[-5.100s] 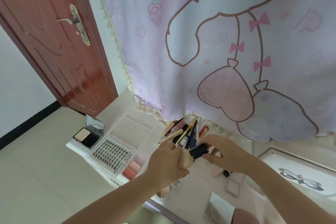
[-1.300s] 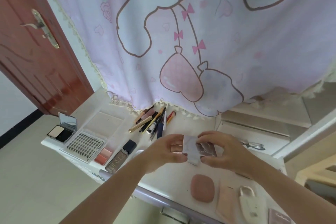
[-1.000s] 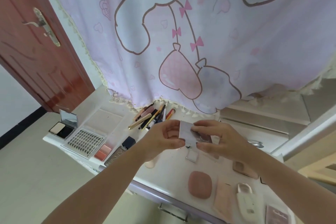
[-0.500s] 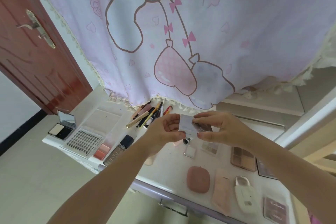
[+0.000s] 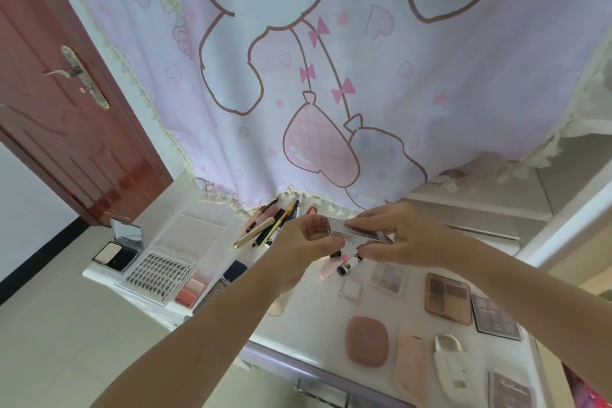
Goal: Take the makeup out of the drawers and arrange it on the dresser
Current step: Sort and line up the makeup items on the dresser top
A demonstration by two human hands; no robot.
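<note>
Above the white dresser top [image 5: 318, 311] I hold a small silver makeup box [image 5: 356, 231] between both hands. My right hand [image 5: 394, 235] pinches it along its right part, thumb beneath. My left hand [image 5: 306, 243] curls around its left end. Under the hands lie small pink lipstick tubes [image 5: 341, 267]. Several pencils and brushes [image 5: 270, 223] lie fanned near the curtain hem. Eyeshadow palettes [image 5: 448, 298] and a pink compact [image 5: 366, 344] lie to the right and front.
A lash tray [image 5: 159, 273], an open mirror compact [image 5: 119, 248] and a blush [image 5: 190, 288] sit at the dresser's left end. A pink cartoon curtain [image 5: 331, 76] hangs behind. A red door [image 5: 66, 109] stands left. A drawer handle [image 5: 321, 391] shows below the front edge.
Both hands have lifted the silver box slightly and tilted it flatter. More palettes on the right have come into sight as the view shifted.
</note>
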